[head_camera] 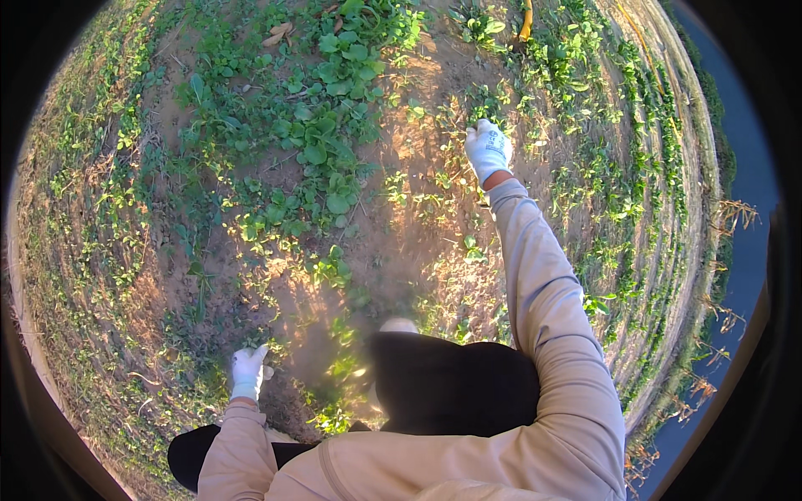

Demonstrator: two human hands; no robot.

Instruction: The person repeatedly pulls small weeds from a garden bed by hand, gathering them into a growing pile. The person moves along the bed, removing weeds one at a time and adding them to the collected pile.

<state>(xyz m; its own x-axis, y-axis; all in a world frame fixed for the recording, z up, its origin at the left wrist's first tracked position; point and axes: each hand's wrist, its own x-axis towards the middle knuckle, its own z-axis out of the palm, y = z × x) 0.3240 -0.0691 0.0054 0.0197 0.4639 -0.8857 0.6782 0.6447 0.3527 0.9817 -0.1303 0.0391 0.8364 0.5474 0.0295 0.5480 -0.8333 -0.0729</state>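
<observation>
My right hand (pixel 489 147), in a white work glove bearing dark print, reaches forward on the right to small green plants (pixel 485 103) growing in the soil. Its fingers are bent at the leaves; whether they hold a stem cannot be made out. My left hand (pixel 249 369), gloved in white too, is low on the left, close to the ground beside my knee. Small weeds and leaves lie around its fingertips, and I cannot tell if anything is between them. A patch of broad-leaved green plants (pixel 322 134) grows between and ahead of the hands.
Bare brown soil (pixel 395 250) runs down the middle, before my dark-trousered knee (pixel 457 388). An orange-yellow curved object (pixel 526 22) stands at the top right. Dry brown leaves (pixel 279 34) lie at the top. Rows of low plants (pixel 626 188) stretch along the right.
</observation>
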